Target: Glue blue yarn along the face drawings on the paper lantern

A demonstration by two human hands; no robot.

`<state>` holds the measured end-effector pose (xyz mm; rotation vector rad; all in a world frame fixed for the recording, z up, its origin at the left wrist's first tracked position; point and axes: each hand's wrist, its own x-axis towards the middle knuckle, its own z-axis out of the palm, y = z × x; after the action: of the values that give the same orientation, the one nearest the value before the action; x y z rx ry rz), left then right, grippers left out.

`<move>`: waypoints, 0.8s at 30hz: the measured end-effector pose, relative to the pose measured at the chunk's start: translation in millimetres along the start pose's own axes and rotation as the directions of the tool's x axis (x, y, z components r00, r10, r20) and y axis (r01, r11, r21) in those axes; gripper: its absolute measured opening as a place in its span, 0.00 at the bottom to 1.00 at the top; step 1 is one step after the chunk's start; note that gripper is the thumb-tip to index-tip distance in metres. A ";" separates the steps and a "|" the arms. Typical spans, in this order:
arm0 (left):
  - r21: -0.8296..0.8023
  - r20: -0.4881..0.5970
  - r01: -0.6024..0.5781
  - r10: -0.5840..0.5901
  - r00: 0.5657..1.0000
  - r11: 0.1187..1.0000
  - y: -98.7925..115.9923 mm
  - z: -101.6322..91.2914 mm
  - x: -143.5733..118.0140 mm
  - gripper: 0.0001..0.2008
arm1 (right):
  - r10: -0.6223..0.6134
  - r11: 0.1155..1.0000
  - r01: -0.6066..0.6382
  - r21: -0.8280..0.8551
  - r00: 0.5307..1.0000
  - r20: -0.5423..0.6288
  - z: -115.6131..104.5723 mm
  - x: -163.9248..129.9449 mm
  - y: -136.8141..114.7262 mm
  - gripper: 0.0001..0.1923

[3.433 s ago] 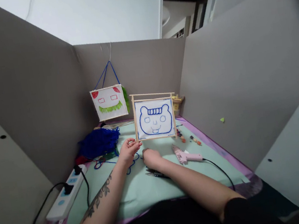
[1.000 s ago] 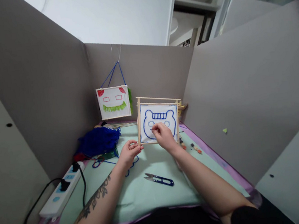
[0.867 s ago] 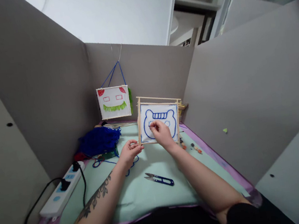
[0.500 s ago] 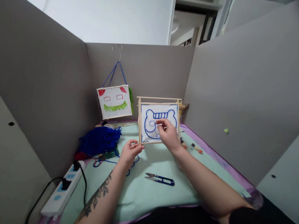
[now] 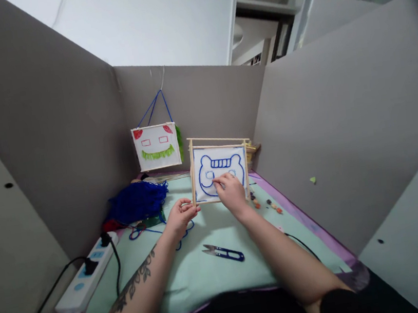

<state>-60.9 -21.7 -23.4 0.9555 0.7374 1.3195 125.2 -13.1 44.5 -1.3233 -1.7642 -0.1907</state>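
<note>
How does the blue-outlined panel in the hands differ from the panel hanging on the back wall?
The blue bear panel sits in a bare stick frame, held by the left hand and touched by the right hand. The hanging panel dangles from blue cord, untouched, with red and green marks. Both are white rectangles bearing faces.

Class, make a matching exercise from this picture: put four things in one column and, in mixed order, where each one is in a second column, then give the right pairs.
Things:
1. snips
2. bear panel
3. power strip
4. red-and-green panel

Places:
A. hanging by blue string on the back wall
B. lying flat on the green mat, near the person
C. at the table's left edge, two plugs in it
D. upright, left hand at its lower left corner, right hand on its face

Pairs: 1-B, 2-D, 3-C, 4-A
</note>
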 end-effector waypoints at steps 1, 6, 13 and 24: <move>0.001 0.001 0.001 -0.001 1.000 1.000 0.0 -0.2 0.1 0.24 | -0.004 1.000 0.004 0.012 1.000 0.002 0.5 0.8 0.3 0.11; -0.002 0.004 -0.001 0.001 1.000 1.000 -1.4 -1.6 1.4 0.24 | 0.018 0.999 -0.015 0.042 0.998 -0.067 -4.0 -3.3 1.6 0.11; -0.006 0.000 0.005 -0.005 1.000 1.000 -0.7 -0.9 1.0 0.24 | -0.017 0.999 0.017 -0.027 1.000 -0.017 3.0 -4.2 3.7 0.10; 0.003 -0.007 0.004 -0.004 1.000 1.000 2.0 0.6 -0.7 0.24 | 0.009 0.999 -0.007 0.035 0.999 -0.051 -3.2 -9.9 -0.4 0.10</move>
<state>-61.4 -22.5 -21.5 0.9516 0.7467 1.3187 126.9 -22.0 39.3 -1.2898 -1.7114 -0.1873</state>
